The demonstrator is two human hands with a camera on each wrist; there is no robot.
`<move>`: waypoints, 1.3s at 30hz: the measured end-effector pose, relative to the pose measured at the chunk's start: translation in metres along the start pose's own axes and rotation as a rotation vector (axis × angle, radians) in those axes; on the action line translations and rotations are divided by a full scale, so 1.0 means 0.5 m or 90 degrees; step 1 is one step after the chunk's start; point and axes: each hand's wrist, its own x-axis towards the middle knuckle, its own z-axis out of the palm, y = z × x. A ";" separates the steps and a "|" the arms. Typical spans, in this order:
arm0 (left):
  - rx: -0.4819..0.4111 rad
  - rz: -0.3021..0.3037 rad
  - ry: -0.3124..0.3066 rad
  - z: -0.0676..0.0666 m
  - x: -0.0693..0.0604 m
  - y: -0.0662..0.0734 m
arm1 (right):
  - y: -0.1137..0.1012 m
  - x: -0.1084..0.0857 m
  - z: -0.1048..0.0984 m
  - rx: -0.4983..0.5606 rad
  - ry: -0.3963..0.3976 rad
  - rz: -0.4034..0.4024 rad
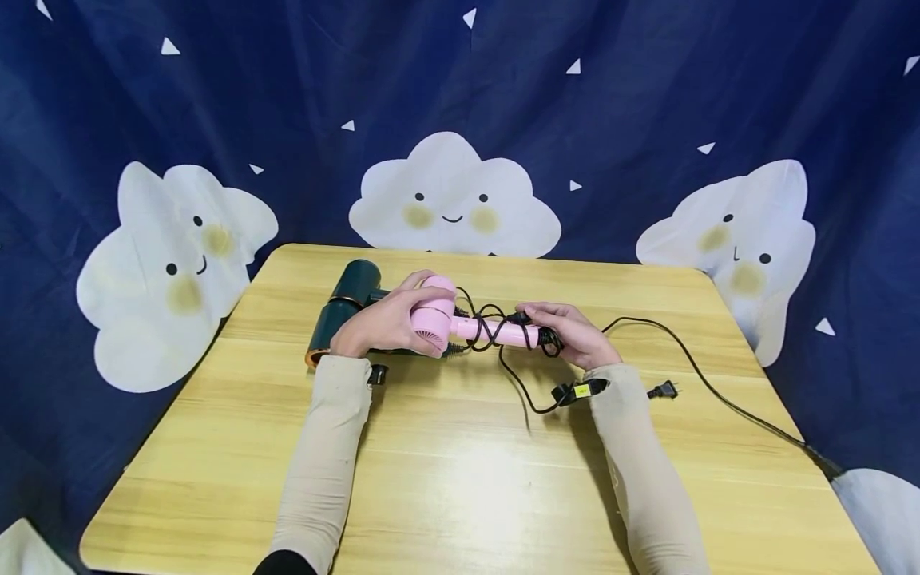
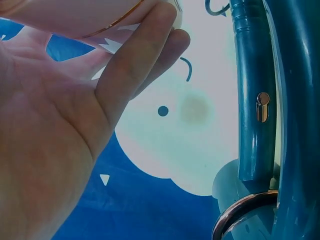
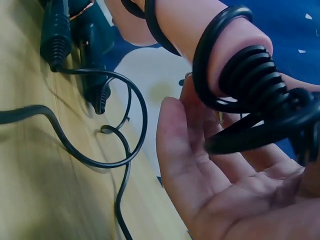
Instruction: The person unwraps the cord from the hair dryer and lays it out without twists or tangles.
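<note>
A pink hair dryer (image 1: 434,313) is held above the table, a black cord (image 1: 489,326) wound round its handle (image 3: 187,25). My left hand (image 1: 384,319) grips the dryer's head, thumb on the near side and fingers over the far side. At the handle's end, my right hand (image 1: 571,331) pinches the black plug (image 1: 519,318) of that cord; a metal prong shows between the fingers in the right wrist view. Beneath and beside my left hand lie dark green hair dryers (image 1: 357,281), partly hidden by it. Two green handles show in the right wrist view.
Loose black cord (image 1: 690,359) runs off the table's (image 1: 460,479) right edge. A black plug (image 1: 663,390) and a piece with a yellow label (image 1: 580,390) lie by my right sleeve. A small black part (image 1: 377,374) sits beside my left sleeve. A blue cloud-print curtain (image 1: 618,104) hangs behind.
</note>
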 end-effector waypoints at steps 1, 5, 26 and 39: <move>0.001 0.000 0.000 0.000 0.000 0.000 | -0.002 0.000 0.000 -0.011 0.006 -0.009; 0.005 0.001 -0.002 0.001 -0.001 0.000 | -0.010 -0.001 0.005 0.007 0.041 -0.042; 0.000 0.014 0.005 -0.001 0.001 -0.001 | -0.046 -0.023 0.030 0.014 0.146 -0.171; -0.002 -0.001 0.026 -0.004 -0.002 -0.010 | -0.063 -0.040 0.047 -0.056 0.159 -0.221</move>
